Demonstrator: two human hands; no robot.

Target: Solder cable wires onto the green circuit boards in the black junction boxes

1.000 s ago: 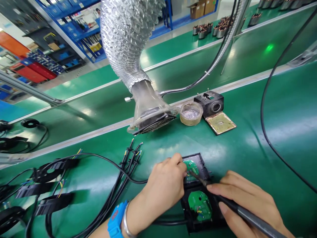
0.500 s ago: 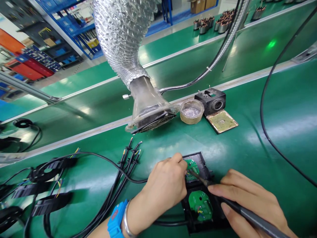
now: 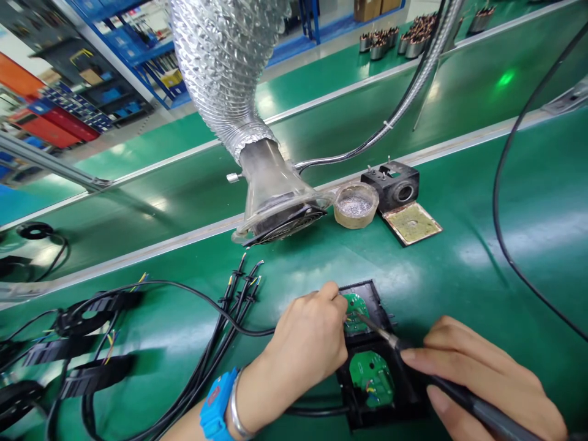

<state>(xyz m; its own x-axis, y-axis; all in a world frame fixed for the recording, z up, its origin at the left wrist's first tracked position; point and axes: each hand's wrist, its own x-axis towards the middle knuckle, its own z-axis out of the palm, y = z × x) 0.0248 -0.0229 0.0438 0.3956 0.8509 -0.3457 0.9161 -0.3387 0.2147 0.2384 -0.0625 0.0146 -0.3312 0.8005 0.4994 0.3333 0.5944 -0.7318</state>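
In my right hand [image 3: 487, 373] is a black soldering iron [image 3: 452, 392], its tip over the upper green circuit board [image 3: 356, 309]. That board sits in a black housing [image 3: 374, 294]. Closed fingers of my left hand [image 3: 310, 334] are at the board's left edge; a black cable [image 3: 257, 332] runs under them, but what the fingertips pinch is hidden. Just below lies a second black housing with another green circuit board [image 3: 372, 376], where small coloured wires join it.
A fume extractor hood [image 3: 282, 208] hangs above the bench. Behind stand a solder-filled cup [image 3: 356, 205] and an iron stand with a yellow sponge [image 3: 412, 223]. Stripped black cables [image 3: 234, 300] and round black parts [image 3: 96, 373] lie left. A loose cable [image 3: 498, 226] arcs on the right.
My right hand and the soldering iron have shifted slightly right and down, the tip staying over the upper board. My left hand has hardly moved. The loose cable at right has swung right.
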